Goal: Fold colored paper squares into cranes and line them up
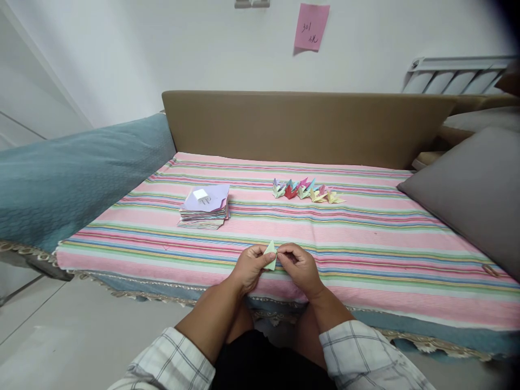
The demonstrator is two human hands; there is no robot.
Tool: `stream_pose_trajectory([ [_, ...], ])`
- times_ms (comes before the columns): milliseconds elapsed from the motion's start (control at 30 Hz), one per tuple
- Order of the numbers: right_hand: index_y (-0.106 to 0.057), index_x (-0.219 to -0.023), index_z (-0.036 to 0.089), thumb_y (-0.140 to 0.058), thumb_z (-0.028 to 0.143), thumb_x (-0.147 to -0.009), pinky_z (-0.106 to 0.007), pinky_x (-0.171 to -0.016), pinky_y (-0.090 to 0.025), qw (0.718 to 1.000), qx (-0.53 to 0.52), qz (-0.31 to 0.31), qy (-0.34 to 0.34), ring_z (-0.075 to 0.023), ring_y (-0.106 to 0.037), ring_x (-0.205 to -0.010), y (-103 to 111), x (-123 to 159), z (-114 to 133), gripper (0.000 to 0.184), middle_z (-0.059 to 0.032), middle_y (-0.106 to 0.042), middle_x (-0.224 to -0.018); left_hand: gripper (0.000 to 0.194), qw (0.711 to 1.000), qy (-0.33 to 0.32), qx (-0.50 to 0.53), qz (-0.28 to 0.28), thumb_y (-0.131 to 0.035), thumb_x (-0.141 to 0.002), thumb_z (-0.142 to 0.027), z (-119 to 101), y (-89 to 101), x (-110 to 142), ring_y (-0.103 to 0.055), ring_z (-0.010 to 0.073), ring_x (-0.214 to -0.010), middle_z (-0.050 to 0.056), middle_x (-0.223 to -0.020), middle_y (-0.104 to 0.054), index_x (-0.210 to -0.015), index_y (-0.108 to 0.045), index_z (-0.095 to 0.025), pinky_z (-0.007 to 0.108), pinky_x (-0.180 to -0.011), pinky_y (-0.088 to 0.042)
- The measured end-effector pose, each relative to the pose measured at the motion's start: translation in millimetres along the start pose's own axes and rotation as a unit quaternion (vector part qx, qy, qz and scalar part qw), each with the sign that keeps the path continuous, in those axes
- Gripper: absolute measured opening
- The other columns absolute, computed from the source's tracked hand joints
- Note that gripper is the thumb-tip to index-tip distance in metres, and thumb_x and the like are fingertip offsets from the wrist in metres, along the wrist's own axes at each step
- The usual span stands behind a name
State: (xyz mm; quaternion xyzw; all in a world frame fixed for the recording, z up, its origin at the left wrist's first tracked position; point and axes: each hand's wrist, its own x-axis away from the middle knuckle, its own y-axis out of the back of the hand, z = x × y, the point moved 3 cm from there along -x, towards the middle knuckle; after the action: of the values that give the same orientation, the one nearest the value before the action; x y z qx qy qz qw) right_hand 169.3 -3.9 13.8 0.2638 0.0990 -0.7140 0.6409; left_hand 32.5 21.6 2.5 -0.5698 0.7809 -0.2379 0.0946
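Between my hands, over the front part of the striped cloth, is a small folded piece of pale green paper [270, 257] with a pointed top. My left hand [251, 266] is closed on it, the thumb lying across its face. The fingertips of my right hand [298, 266] are pinched together at the paper's right edge. Farther back and to the right sit several folded paper cranes [305, 189] in rows, in purple, red, blue, green and yellow. Left of them lies a stack of paper sheets [205, 208] with a small white piece on top.
The striped cloth [357, 238] covers a sofa seat. A brown backrest [292, 127] stands behind it, a blue-covered armrest [93, 168] on the left. A grey cushion [475, 184] leans at the right, near a small brown ring-shaped item [491, 270]. A pink note [312, 27] hangs on the wall.
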Motion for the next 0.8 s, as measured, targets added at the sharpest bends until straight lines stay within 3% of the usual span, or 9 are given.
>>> stream_pose_trajectory([
  [500,-0.062,-0.079,0.020,-0.063,0.034,-0.074,-0.026,-0.058,-0.047,0.987,-0.119,-0.007,-0.112,-0.0131,-0.055,-0.062,-7,0,-5,0.015,-0.0007,-0.062,-0.072,0.030,1.000,-0.011,0.012,-0.006,-0.083,-0.052,-0.032,-2,-3.4,2,-0.050,0.0078,-0.054,-0.002,-0.059,-0.060,-0.065,-0.063,-0.013,0.022,-0.055,-0.035],
  [800,-0.059,-0.091,0.021,-0.066,0.036,-0.072,-0.027,-0.069,-0.049,0.973,-0.177,-0.022,-0.145,-0.0144,-0.058,-0.075,-13,3,-11,0.025,-0.0023,-0.061,-0.083,0.031,1.000,-0.008,0.020,-0.017,-0.083,-0.052,-0.031,-4,-4.7,3,-0.049,0.0064,-0.053,-0.002,-0.061,-0.061,-0.067,-0.063,-0.013,0.020,-0.054,-0.036],
])
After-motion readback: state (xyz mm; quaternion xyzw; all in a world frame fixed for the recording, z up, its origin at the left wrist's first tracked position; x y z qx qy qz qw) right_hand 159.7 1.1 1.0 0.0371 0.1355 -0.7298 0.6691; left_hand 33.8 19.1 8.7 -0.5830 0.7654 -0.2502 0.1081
